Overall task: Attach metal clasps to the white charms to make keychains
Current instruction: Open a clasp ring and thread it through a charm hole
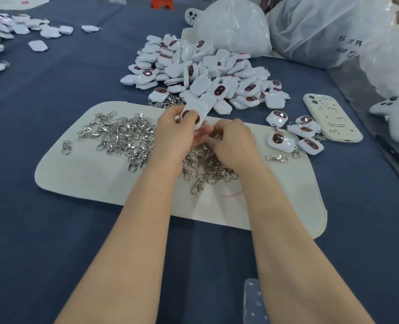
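Observation:
My left hand (175,134) grips a white charm (195,112) with a dark red-rimmed window, held over the back of the white mat (81,181). My right hand (232,142) meets it from the right, fingers curled and pinching something small at the charm's lower end; the clasp itself is hidden by my fingers. Loose metal clasps (123,134) lie heaped on the mat, left of and under my hands. A big pile of white charms (205,73) sits just behind the mat. Several charms with clasps attached (294,134) lie at the right.
A white phone case (331,118) lies right of the finished charms. Large plastic bags (310,29) stand at the back right. More white charms (11,29) are scattered far left on the blue cloth (42,230). A clear plastic item (252,300) sits near the bottom edge.

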A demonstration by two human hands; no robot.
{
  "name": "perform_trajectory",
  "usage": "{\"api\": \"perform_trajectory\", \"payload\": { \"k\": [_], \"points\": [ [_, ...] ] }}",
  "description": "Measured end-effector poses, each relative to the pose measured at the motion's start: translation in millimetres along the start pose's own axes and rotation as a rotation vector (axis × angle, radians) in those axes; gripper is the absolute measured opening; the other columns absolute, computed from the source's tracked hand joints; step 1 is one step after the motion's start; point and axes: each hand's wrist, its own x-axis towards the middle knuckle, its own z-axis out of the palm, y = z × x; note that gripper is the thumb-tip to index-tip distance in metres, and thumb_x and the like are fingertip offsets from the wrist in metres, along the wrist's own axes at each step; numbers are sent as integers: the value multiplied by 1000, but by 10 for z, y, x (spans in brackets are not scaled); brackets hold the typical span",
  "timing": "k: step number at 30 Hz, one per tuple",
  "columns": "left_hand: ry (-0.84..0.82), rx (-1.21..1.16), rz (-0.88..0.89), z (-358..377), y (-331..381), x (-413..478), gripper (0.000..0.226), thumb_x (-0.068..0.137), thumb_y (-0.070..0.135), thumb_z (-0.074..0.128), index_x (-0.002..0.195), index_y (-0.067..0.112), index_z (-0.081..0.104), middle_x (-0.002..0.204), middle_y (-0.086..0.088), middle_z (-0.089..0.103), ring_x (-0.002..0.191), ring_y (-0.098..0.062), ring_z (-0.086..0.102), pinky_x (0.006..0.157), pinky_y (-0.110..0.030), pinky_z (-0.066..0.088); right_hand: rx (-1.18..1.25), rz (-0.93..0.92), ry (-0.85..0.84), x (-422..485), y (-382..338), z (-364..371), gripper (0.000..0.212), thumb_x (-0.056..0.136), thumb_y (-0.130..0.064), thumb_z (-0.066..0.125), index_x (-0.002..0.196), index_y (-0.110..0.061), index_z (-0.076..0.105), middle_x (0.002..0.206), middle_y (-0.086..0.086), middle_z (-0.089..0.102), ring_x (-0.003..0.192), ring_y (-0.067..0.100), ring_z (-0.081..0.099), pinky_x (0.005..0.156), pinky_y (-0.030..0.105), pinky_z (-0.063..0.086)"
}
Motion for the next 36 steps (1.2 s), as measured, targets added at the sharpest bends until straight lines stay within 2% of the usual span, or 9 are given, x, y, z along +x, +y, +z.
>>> {"api": "perform_trajectory", "payload": {
  "k": [2, 5, 8, 12, 17, 23, 26, 30, 36],
  "points": [
    [-4, 10, 2, 11, -2, -1, 19, 94, 7, 48, 113, 8, 52, 94, -11, 64, 62, -11, 69, 63, -25, 59, 58, 3, 17, 4, 17, -2, 19, 92, -27, 57, 108, -17, 59, 115, 8, 53, 109, 28, 51, 93, 40, 43],
    [-8, 24, -7, 6, -2, 5, 20, 93, 5, 47, 112, 10, 49, 99, -11, 64, 67, -14, 71, 66, -25, 59, 437, 71, 128, 5, 44, -71, 7, 93, -19, 55, 99, -14, 54, 92, -3, 60, 90, 17, 58, 73, 16, 45],
    [-1, -29, -9, 13, 3, 10, 18, 91, 5, 47, 108, 9, 42, 97, -11, 60, 68, -16, 72, 68, -29, 60, 889, 108, 169, -5, 46, -204, 9, 93, -9, 54, 102, -12, 56, 82, -1, 66, 69, 5, 62, 70, 20, 50],
    [-14, -31, 29, 10, -6, 7, 25, 87, 0, 56, 108, 6, 44, 85, -4, 60, 70, -17, 71, 63, -27, 58, 1067, 32, 77, -23, 39, -327, 24, 92, -3, 50, 99, -20, 65, 79, -3, 66, 69, 6, 61, 69, 19, 49],
    [-69, 179, 95, -19, -18, 19, 13, 84, 5, 66, 91, 15, 62, 83, -3, 69, 76, -16, 69, 72, -28, 57, 1133, 30, 17, -46, -16, -396, 16, 91, -2, 52, 93, -11, 66, 80, 1, 67, 69, 9, 60, 69, 21, 49],
    [-31, 207, 133, 22, -35, 22, 12, 83, 13, 67, 90, 19, 59, 80, 2, 64, 70, -11, 58, 73, -32, 51, 1069, -9, -23, -63, -44, -393, 12, 90, 1, 55, 88, -9, 59, 75, 4, 66, 60, 8, 59, 62, 18, 48],
    [4, 156, 137, 28, -22, 26, 15, 82, 13, 68, 94, 18, 60, 80, 6, 66, 68, -6, 60, 67, -24, 49, 924, -52, -19, -57, -39, -395, 11, 89, 0, 57, 91, -10, 58, 76, 3, 67, 63, 11, 59, 61, 18, 46],
    [13, 195, 159, 28, -23, 18, 17, 81, 9, 68, 94, 15, 59, 84, 1, 66, 74, -12, 61, 66, -24, 48, 790, -96, -21, -66, -42, -392, 11, 88, -3, 58, 96, -11, 56, 77, 2, 66, 65, 14, 60, 66, 20, 47],
    [42, 298, 251, 13, -35, 18, 19, 79, 10, 69, 94, 14, 57, 74, 6, 59, 62, -6, 52, 56, -14, 42, 669, -134, -31, -68, -55, -390, 10, 89, -6, 58, 97, -12, 57, 75, 2, 68, 63, 11, 60, 67, 20, 48]
  ]
}}
